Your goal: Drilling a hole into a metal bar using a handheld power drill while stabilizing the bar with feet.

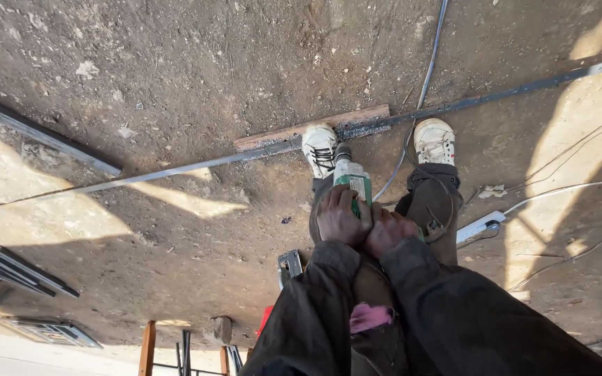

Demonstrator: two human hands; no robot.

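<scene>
Both my hands grip a green and grey power drill [352, 177] that points down at a long metal bar [196, 166] lying across the dirt ground. My left hand [339, 217] wraps the drill's body from the left. Pressed against it, my right hand [387, 231] holds the rear of the tool. The bar rests on a short wooden board [281, 134]. My left white shoe [320, 147] stands on the bar beside the drill tip, and my right white shoe [434, 141] is just past the bar. Metal shavings lie around the drilling spot.
A grey cable [426, 76] runs from the top edge down towards the drill. A white power strip [480, 226] with thin wires lies at right. More metal bars [43, 134] lie at left, stacked strips [8, 268] at the far left, and a metal clamp [289, 264] near my knee.
</scene>
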